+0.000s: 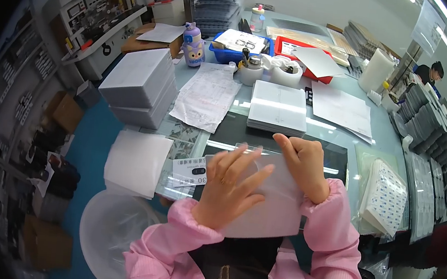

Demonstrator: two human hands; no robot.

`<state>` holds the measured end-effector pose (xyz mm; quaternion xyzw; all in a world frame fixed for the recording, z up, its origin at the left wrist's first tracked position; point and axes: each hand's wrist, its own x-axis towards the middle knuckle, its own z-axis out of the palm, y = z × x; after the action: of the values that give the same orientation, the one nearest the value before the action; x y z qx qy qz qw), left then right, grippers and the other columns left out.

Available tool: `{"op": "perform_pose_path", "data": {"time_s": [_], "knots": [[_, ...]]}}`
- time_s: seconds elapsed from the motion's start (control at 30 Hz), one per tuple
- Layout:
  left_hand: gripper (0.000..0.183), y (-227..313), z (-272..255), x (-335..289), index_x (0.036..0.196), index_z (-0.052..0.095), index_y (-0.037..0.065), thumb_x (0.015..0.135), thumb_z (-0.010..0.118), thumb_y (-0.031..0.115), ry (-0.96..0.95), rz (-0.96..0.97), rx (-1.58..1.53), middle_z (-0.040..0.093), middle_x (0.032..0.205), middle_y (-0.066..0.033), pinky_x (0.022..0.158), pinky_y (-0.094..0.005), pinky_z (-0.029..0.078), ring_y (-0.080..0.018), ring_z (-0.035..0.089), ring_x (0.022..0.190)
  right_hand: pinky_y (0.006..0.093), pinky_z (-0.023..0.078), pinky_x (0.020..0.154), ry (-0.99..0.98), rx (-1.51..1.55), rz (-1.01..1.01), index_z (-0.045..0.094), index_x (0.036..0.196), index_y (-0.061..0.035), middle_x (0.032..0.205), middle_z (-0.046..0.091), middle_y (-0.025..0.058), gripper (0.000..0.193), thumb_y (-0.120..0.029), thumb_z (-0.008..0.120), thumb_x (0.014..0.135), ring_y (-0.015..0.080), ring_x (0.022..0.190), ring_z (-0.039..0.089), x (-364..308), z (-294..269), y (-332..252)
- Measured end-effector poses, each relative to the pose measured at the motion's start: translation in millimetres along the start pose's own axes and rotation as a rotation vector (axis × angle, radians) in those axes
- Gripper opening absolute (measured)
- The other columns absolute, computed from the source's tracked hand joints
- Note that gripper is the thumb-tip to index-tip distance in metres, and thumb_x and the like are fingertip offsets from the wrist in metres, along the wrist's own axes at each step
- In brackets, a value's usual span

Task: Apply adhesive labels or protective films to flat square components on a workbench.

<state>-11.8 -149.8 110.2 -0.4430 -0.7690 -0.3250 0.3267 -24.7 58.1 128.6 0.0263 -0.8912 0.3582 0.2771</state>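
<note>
A white, slightly see-through sheet (267, 215) is in front of me at the table's near edge, its lower edge over my lap. My right hand (306, 165) is closed at its upper right edge, fingers curled and thumb pointing up. My left hand (231, 188) lies over its left part with fingers spread, slightly blurred; whether it presses on the sheet I cannot tell. Beyond my hands a stack of white sheets (279, 106) sits on the dark mat (229, 133). Another pile of white sheets (137, 160) rests at the table's left edge, beside a printed label card (184, 174).
White block-like stacks (138, 80) stand at the left, near a creased paper (206, 97) and a purple bottle (193, 46). Blue (224, 57) and red (317, 74) trays are farther back. A blue-dotted sheet stack (386, 195) lies right; a white bin (107, 236) stands lower left.
</note>
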Motion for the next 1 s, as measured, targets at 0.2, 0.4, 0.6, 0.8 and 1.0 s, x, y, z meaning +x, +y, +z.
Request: {"op": "perform_pose_path", "data": {"time_s": [0.2,0.4,0.6,0.8,1.0], "knots": [[0.02,-15.2,14.0,17.2,0.09,0.073,0.011,0.071,0.073,0.011,0.071,0.196,-0.03,0.071,0.101,0.0007,0.093,-0.0371,0.052,-0.0197,0.068,0.104,0.0367,0.036,0.044,-0.036,-0.175,-0.172,0.063,0.059,-0.0011,0.049,0.048,0.0151,0.057,-0.04,0.068,0.099,0.0253,0.041,0.041,13.7,17.0,-6.5],[0.02,-15.2,6.8,8.3,0.091,0.071,0.006,0.071,0.072,0.009,-0.065,0.219,-0.235,0.07,0.091,-0.0057,0.083,-0.0381,0.057,-0.0237,0.071,0.093,0.0389,0.044,0.043,-0.354,-0.578,-0.341,0.07,0.065,-0.0133,0.062,0.068,0.0046,0.044,-0.039,0.062,0.1,0.0224,0.049,0.063,-6.3,37.4,17.3],[0.023,6.5,-142.1,-87.6,0.102,0.074,0.001,0.083,0.063,0.006,-0.211,-0.159,-0.213,0.075,0.103,-0.0139,0.09,-0.0426,0.06,-0.0318,0.074,0.096,0.0458,0.051,0.055,0.108,-1.056,-0.16,0.071,0.114,-0.0035,0.077,0.07,0.0143,0.025,-0.013,0.051,0.103,0.0323,0.058,0.066,71.3,-59.7,106.7],[0.028,-91.4,-330.2,-263.5,0.128,0.072,0.002,0.104,0.058,0.008,0.321,-0.536,1.413,0.069,0.111,-0.0134,0.077,-0.0339,0.056,-0.0265,0.066,0.095,0.0477,0.037,0.056,0.178,-0.288,0.239,0.057,0.065,0.0045,0.057,0.048,0.0216,0.07,-0.052,0.051,0.105,0.0392,0.053,0.041,34.5,-64.2,158.8],[0.04,-109.2,-292.5,-454.7,0.135,0.066,0.013,0.098,0.061,0.027,-1.04,-1.499,1.247,0.06,0.141,-0.0154,0.106,-0.0406,0.047,-0.032,0.057,0.129,0.045,0.031,0.051,0.147,-0.078,0.303,0.051,0.061,0.003,0.053,0.041,0.0185,0.072,-0.052,0.051,0.106,0.0294,0.049,0.033,7.6,6.1,149.9]]}}
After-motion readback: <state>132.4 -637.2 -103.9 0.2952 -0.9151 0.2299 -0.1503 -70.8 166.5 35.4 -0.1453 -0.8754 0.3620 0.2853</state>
